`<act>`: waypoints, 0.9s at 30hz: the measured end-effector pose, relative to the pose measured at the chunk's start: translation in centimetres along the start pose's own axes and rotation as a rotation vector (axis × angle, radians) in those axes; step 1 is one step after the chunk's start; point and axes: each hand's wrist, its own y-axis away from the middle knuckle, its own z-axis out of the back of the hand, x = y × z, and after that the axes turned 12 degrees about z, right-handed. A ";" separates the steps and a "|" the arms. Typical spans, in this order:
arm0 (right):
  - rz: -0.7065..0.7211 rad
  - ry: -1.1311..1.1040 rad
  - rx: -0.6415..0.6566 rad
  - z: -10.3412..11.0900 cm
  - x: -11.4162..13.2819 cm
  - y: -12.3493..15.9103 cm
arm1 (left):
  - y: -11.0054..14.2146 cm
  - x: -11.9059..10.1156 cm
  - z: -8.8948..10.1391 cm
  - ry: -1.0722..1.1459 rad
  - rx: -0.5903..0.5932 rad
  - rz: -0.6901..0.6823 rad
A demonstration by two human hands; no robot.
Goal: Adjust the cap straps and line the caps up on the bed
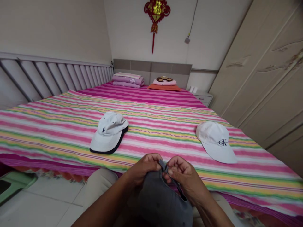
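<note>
A dark grey baseball cap (163,198) hangs between my two hands, low in the view and in front of my knees. My left hand (149,164) pinches the cap's back strap (163,164) near its end. Fingers of my right hand (182,171) are closed on the other side of the same strap, beside the cap's rear opening. On the bed to the left lies a white cap (107,134) with a dark-edged brim and a small dark logo. Another white cap (215,140), marked CK, rests on the right.
The bed's striped sheet (161,126) spreads before me. Folded purple bedding (127,80) and a pink pillow (165,82) sit by the headboard (151,71). A railing (56,75) runs along the left, a wardrobe (258,69) stands right, and a green stool (17,183) is lower left.
</note>
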 end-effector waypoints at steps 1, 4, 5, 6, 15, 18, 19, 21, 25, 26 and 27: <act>0.000 0.023 -0.006 0.0 0.0 0.0 | 0.1 0.0 -0.1 -0.024 -0.017 0.001; -0.012 0.085 -0.015 -0.2 -0.1 -0.1 | 0.0 0.0 -0.2 -0.073 -0.098 0.000; -0.007 0.116 -0.011 -0.3 -0.1 -0.1 | 0.0 0.0 -0.3 -0.083 -0.130 0.003; 0.015 0.166 -0.008 -0.3 -0.2 -0.1 | -0.1 0.1 -0.2 -0.092 -0.161 0.006; 0.201 0.556 -0.037 -0.1 -0.1 -0.1 | -0.5 0.5 0.2 -0.060 -0.101 -0.056; 0.096 0.391 0.003 0.0 0.2 -0.4 | -0.6 0.5 0.2 -0.042 -0.091 0.026; 0.084 0.373 0.006 0.1 0.3 -0.6 | -0.6 0.5 0.3 -0.048 -0.092 0.061; 0.090 0.385 -0.004 0.3 0.4 -0.9 | -0.6 0.5 0.4 -0.074 -0.097 0.121; 0.108 0.406 0.008 0.7 0.5 -1.2 | -0.7 0.7 0.8 -0.139 -0.056 0.228; 0.112 0.394 0.014 0.7 0.5 -1.2 | -0.7 0.8 0.9 -0.149 -0.042 0.246; 0.113 0.380 0.016 0.7 0.6 -1.1 | -0.7 0.8 0.9 -0.154 -0.036 0.253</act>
